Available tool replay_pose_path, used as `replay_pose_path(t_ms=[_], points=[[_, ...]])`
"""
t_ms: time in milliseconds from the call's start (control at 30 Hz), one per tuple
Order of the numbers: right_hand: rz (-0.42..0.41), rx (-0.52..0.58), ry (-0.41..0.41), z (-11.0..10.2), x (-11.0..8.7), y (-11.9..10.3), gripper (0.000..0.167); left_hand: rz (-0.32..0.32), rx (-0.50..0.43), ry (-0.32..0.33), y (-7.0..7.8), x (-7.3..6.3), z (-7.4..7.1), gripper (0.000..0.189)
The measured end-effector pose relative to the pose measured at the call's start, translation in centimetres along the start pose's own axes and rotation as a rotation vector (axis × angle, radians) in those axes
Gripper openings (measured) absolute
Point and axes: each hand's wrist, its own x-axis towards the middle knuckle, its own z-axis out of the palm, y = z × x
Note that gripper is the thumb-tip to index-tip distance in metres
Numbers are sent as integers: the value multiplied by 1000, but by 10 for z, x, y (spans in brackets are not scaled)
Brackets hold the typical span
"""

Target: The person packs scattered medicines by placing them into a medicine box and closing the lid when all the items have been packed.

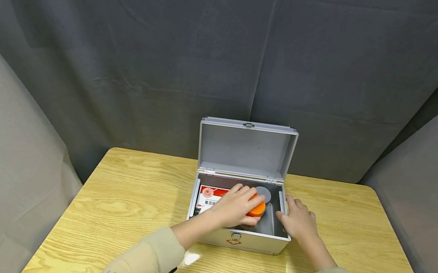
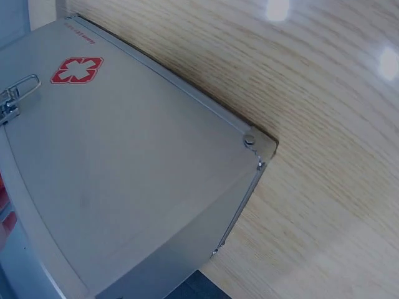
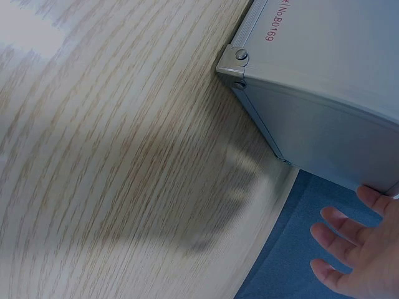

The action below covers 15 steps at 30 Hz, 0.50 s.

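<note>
A silver metal first-aid box stands on the table with its lid raised. My left hand reaches inside and grips a round orange object, whose lower part is hidden. The hand also covers part of a red and white carton in the left of the box. Behind the orange object is a round grey item. At the box's right rim is my right hand, thumb at the edge and loosely spread fingers along the outer side. The left hand is out of sight in the left wrist view.
The wood-grain table extends on both sides of the box. A dark grey curtain hangs behind, with lighter cloth at the left and right. A metal latch sits on the box's front.
</note>
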Motion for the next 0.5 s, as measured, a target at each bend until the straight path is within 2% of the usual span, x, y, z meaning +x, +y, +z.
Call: replay_pose_path(t_ms=[167,500], points=[[2,1,-4,-1,-1,-1,62,37,17,-38,1,2,2,53],[-2,3,-7,-1,-1,-1,62,96,18,-42,5,7,7,52]])
